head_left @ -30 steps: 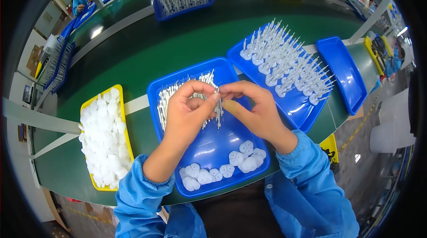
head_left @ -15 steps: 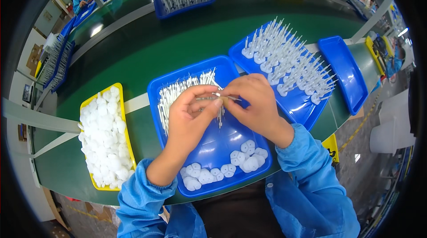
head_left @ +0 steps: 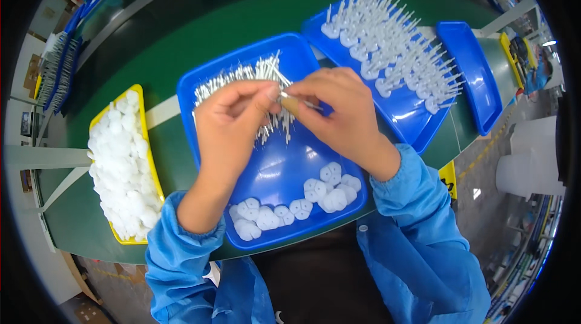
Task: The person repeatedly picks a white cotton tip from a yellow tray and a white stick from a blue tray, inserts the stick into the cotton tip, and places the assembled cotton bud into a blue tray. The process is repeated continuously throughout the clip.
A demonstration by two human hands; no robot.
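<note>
Over the middle blue tray point(head_left: 284, 172) my left hand point(head_left: 233, 121) pinches a small bunch of thin metal pins point(head_left: 272, 124) that hang down from its fingertips. My right hand point(head_left: 339, 109) meets it thumb to thumb and holds a single pin point(head_left: 305, 103) between thumb and forefinger. A loose pile of the same pins point(head_left: 242, 76) lies at the tray's far end. Several white plastic discs point(head_left: 302, 200) lie along the tray's near edge.
A yellow tray point(head_left: 145, 142) full of white fluffy balls sits to the left. To the right a second blue tray point(head_left: 408, 121) holds several white discs with pins standing up, beside an empty blue tray point(head_left: 469, 72). All rest on a green conveyor belt point(head_left: 181, 27).
Both hands stayed together over the middle tray, working the pins between the fingertips. The right hand's thumb now shows a single pin pulled out sideways.
</note>
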